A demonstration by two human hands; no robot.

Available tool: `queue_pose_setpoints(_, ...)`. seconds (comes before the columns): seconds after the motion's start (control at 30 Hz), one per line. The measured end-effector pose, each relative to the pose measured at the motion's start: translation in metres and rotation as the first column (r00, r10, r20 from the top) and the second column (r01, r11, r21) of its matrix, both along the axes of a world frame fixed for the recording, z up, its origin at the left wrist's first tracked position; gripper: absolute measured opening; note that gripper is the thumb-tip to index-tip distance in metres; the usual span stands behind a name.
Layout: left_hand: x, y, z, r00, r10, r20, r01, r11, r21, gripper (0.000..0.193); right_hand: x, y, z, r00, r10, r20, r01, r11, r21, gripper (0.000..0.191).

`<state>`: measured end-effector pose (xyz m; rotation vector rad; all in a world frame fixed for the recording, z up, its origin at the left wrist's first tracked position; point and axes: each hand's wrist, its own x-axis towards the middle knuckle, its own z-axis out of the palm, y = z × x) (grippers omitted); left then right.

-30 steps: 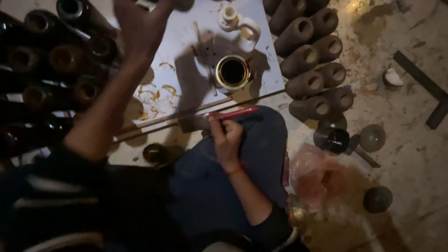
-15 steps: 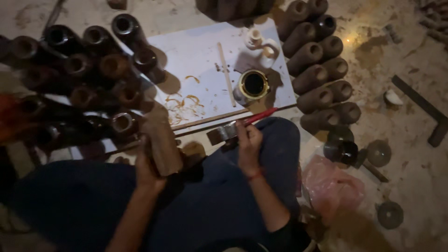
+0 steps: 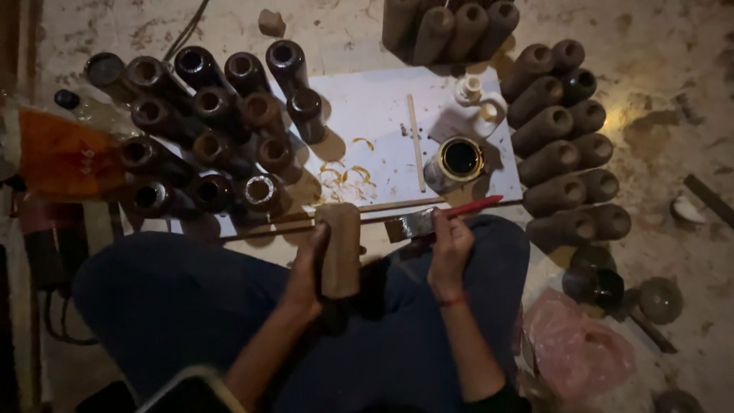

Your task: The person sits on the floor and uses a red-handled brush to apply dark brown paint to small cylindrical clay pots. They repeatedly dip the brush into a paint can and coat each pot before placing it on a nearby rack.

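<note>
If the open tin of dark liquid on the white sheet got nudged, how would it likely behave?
The tin stands upright, lidless, with dark liquid near its rim, so a shove would probably slop or spill onto the white sheet. It looks short and wide, so likely slides rather than tips. The stick beside it would roll.

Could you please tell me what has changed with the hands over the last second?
The left hand, earlier stretched out over the dark tubes, came back to the lap gripping a brown clay tube, now upright. The right hand still holds the red-handled brush; the paint tin stays put.
</note>
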<state>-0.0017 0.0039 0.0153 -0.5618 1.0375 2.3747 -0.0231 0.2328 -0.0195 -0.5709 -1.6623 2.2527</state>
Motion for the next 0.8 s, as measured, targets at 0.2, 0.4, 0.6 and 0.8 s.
queue_pose_setpoints(0.2, 0.007, 0.009, 0.019, 0.99, 0.029, 0.14, -0.035, 0.999, 0.038, 0.058, 0.003, 0.012, -0.005, 0.994, -0.075, 0.076, 0.071, 0.996, 0.052, 0.036)
queue_pose_setpoints(0.4, 0.012, 0.012, 0.018, 0.984, 0.093, 0.153, -0.096, 0.995, 0.013, 0.051, -0.006, 0.007, -0.003, 0.998, -0.065, 0.019, 0.064, 0.995, 0.078, 0.034)
queue_pose_setpoints(0.6, 0.009, -0.006, -0.016, 1.0, -0.025, -0.01, 0.026, 0.99, 0.14, 0.061, 0.0, 0.007, -0.008, 0.997, -0.071, 0.016, 0.065, 0.969, 0.239, 0.036)
queue_pose_setpoints(0.8, -0.007, -0.005, -0.038, 0.972, -0.04, -0.231, 0.042, 0.999, 0.001, 0.062, 0.0, 0.01, -0.012, 0.998, -0.067, 0.003, 0.066, 0.989, 0.131, 0.036)
